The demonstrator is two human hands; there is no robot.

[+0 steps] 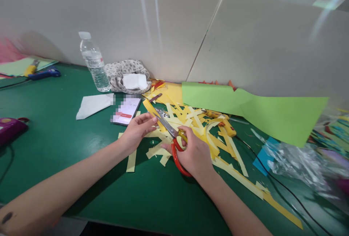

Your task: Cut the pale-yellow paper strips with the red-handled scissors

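Note:
My right hand (195,152) is wrapped round the handles of a pair of scissors (167,126) with red grips. The blades point up and to the left, towards my left hand (139,128). Between the thumb and fingers of that hand is a yellow paper strip (148,107), standing tilted, with the blade tips at its lower part. Whether the blades touch the strip I cannot tell for sure. Beneath and behind both hands lies a loose heap of yellow paper strips (200,121). Left of the heap, close behind my left hand, is a phone (128,109).
A water bottle (94,63) and a spotted cloth pouch (128,69) stand by the grey partition (169,28). A green paper sheet (253,108) leans at the back right. A yellow glue gun (228,127) trails a black cord; crumpled clear plastic (297,167) lies right.

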